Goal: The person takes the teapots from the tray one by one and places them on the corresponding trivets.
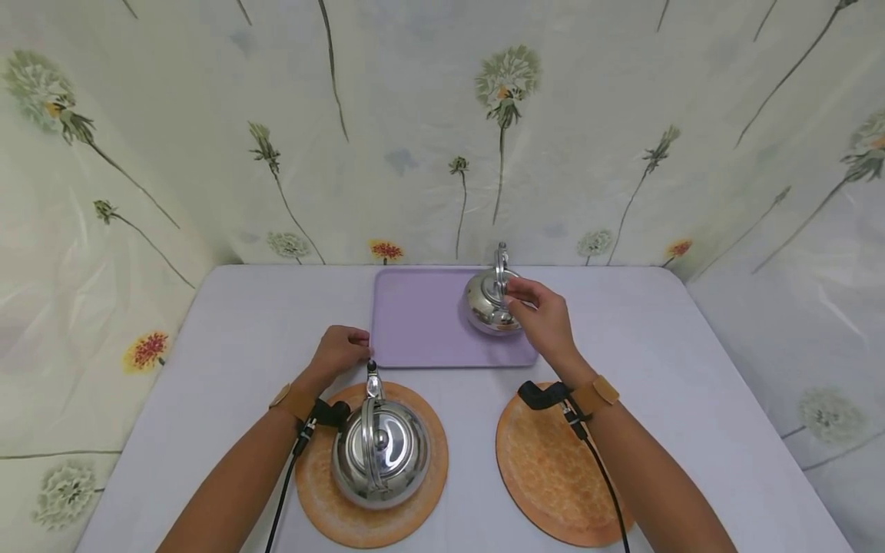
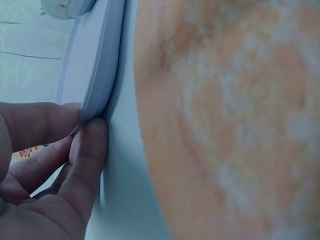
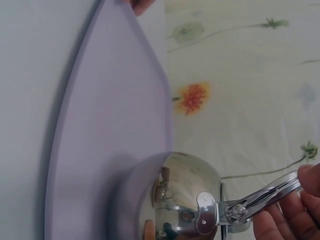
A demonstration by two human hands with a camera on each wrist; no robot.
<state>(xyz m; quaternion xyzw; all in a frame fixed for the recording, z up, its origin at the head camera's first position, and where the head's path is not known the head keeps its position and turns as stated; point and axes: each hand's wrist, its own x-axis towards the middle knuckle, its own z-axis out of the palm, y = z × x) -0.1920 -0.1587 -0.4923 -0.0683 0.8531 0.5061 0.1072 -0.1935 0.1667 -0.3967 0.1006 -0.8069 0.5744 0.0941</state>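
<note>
My left hand (image 1: 340, 349) is at the front left corner of a purple tray (image 1: 418, 319), pinching its rim between thumb and fingers, as the left wrist view shows. On the tray's right part is a small shiny metal kettle (image 1: 482, 303) with an upright handle. My right hand (image 1: 546, 315) holds that handle (image 3: 265, 197), fingers curled round it in the right wrist view. A larger metal kettle (image 1: 404, 461) stands below my left hand on a round orange mat (image 1: 435, 491), its spout pointing toward the tray.
A second round orange mat (image 1: 546, 476) lies at the front right, partly under my right forearm. The white-covered table (image 1: 276, 307) meets a flower-patterned sheet (image 1: 415, 153) at the back and sides. Black cables (image 1: 280, 495) run from both wrist cameras.
</note>
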